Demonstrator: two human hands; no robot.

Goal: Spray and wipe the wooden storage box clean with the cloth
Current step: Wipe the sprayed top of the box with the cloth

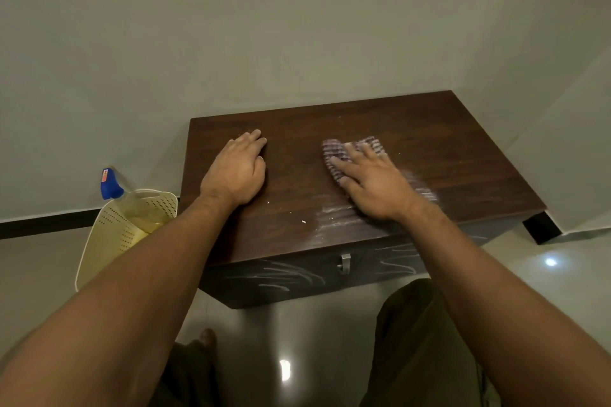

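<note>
Box (pixel 429 149) sits on floor against wall, dark lid facing up. Cloth (pixel 334 150), striped, lies on lid right of centre, pinned flat under right hand (pixel 373 185). That hand's fingers are straight and spread, pressing down rather than gripping. It's slightly blurred. Left hand (pixel 236 172) rests on lid's left part, fingers loosely bent, holding nothing, looks like bracing.

Judged step: wiping the lid, roughly mid-task.

Risks:
- White streaks (pixel 334 221) near front edge, just by right wrist. Cloth may smear this residue across the lid instead of lifting it, more so if already loaded or too dry.
- Cloth is only pressed, not held. A fast stroke could let it bunch or slip out from under the palm, leaving bare hand on wet wood.
- Specks (pixel 303 221) on lid between the hands. A sweep toward the edge would likely drop them on the floor.
- Patch under left hand stays unwiped unless that hand shifts.
- Front face (pixel 281 277) has chalky swipe marks either side of latch (pixel 344 263). Easy to miss, and cloth could snag on latch.
- Bottle (pixel 108 183) is in basket (pixel 109 235) left of box, well apart from both hands. Re-spraying means a reach away.
</note>
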